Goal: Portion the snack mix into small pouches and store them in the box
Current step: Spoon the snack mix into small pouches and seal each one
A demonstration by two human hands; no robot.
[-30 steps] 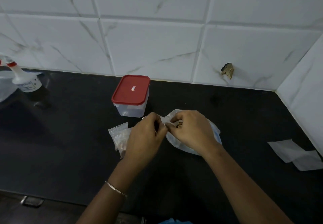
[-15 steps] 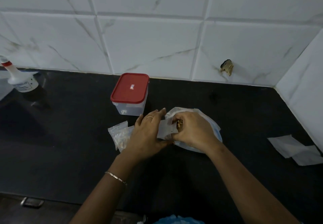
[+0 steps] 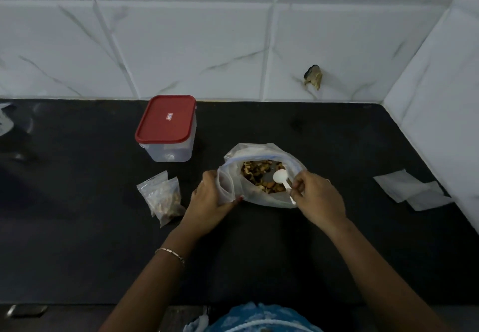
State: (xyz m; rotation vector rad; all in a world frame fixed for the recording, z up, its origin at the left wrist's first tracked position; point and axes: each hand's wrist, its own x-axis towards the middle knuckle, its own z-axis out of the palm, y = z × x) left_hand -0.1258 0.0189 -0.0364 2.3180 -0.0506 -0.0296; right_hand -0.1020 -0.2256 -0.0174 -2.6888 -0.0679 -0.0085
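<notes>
The red-lidded clear plastic box [image 3: 166, 127] stands shut on the black counter [image 3: 77, 228] behind the large clear bag of brown snack mix [image 3: 260, 176]; two filled clear pouches [image 3: 163, 198] lie to the left. Scooping, I judge: my left hand [image 3: 207, 202] grips an empty pouch [image 3: 225, 185] at the bag's edge, and my right hand [image 3: 318, 199] pinches the white plastic spoon [image 3: 281, 177], due to dip next. The lid's small label [image 3: 169, 116] is unreadable.

A black counter [image 3: 77, 228] runs below a wall of white, grey-veined tiles [image 3: 181, 46], one of them marred by a brown, broken chip [image 3: 313, 77] at far right. Two overlapping white paper sheets [image 3: 399, 185] lie on the counter beside the right-hand wall. Crumpled clear plastic [image 3: 5, 121] sits at the far left edge.
</notes>
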